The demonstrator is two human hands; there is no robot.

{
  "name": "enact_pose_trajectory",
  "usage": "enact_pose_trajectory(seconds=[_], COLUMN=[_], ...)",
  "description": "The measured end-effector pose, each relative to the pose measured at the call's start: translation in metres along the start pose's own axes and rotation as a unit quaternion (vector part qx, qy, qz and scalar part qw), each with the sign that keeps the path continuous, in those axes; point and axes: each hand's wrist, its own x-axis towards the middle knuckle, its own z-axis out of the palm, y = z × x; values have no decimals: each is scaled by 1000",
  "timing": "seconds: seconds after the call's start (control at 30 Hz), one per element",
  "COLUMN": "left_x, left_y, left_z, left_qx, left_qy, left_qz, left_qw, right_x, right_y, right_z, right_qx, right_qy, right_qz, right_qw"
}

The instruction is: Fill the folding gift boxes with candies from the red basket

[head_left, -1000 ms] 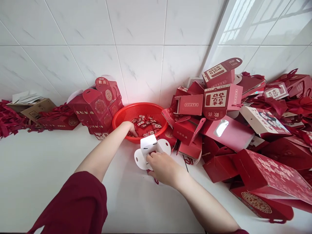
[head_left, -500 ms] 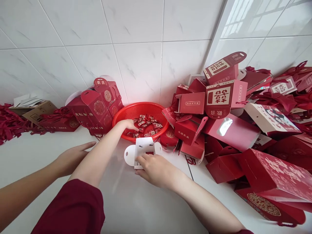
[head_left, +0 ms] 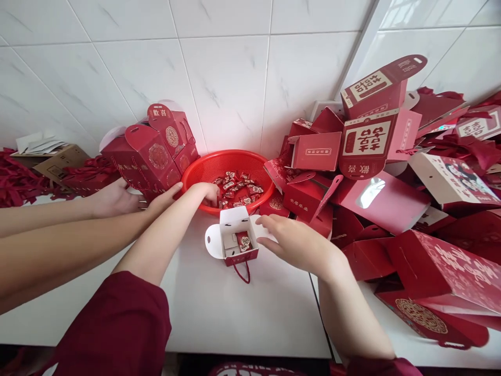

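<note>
Over the left rim of the red basket (head_left: 203,162) reaches my left hand (head_left: 209,193), its fingers curled down at the wrapped candies (head_left: 235,196); what they hold, if anything, is hidden. A small box (head_left: 240,257) stands on the table with its flaps up, white inside, a wrapped red packet (head_left: 244,241) within and a red cord handle hanging in front. My right hand (head_left: 284,235) is beside the box's right flap, fingers apart, holding nothing.
Another person's two hands (head_left: 117,198) reach in from the left towards closed red boxes (head_left: 158,156) near the wall. Many red boxes (head_left: 385,206) are heaped on the right. A cardboard box (head_left: 62,162) holding papers stands at far left.
My right hand has moved off the small box to its right, uncovering the inside. The other person's hands have reached forward to the closed boxes. The view has shifted lower.
</note>
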Motion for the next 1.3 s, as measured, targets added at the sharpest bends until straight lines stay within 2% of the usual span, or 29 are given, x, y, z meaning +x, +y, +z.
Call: enact_pose_trajectory(seconds=[0.1, 0.23, 0.37, 0.47, 0.57, 0.67, 0.77, 0.87, 1.0, 1.07, 1.17, 1.3], left_x=[-13, -55, -102, -129, -148, -164, -168, -157, -135, -131, -139, -157], left_y=[2, 6, 17, 27, 35, 39, 42, 46, 48, 50, 52, 51], left_z=[-18, -31, -21, -11, -6, -4, 2, 12, 22, 23, 18, 9], left_qx=[-29, -103, -216, -235, -216, -148, -59, -34, -6, -8, -34, -50], left_qy=[-12, 50, 118, 140, 139, 82, 50, 76, 110, 121, 100, 54], left_qz=[-28, 17, 101, 121, 136, 146, 125, 88, 104, 135, 175, 150], left_qw=[999, 993, 964, 954, 957, 975, 989, 993, 988, 983, 979, 986], right_x=[-5, -6, -3, -1, -1, -1, 0, 3, 11, 15, 19, 22], right_y=[8, 13, 14, 14, 15, 16, 19, 19, 8, -4, -20, -32], right_z=[-5, -7, -4, -2, -2, -3, -3, -3, -2, 2, 15, 35], right_qx=[1, 4, 3, -2, 2, 7, 12, 30, 31, 5, -51, -69], right_qy=[11, 10, 4, -2, -9, -2, 4, 12, 30, -7, -100, -153], right_qz=[18, 33, 39, 44, 52, 57, 60, 35, -35, -79, -123, -151], right_qw=[1000, 999, 999, 999, 999, 998, 998, 999, 998, 997, 986, 974])
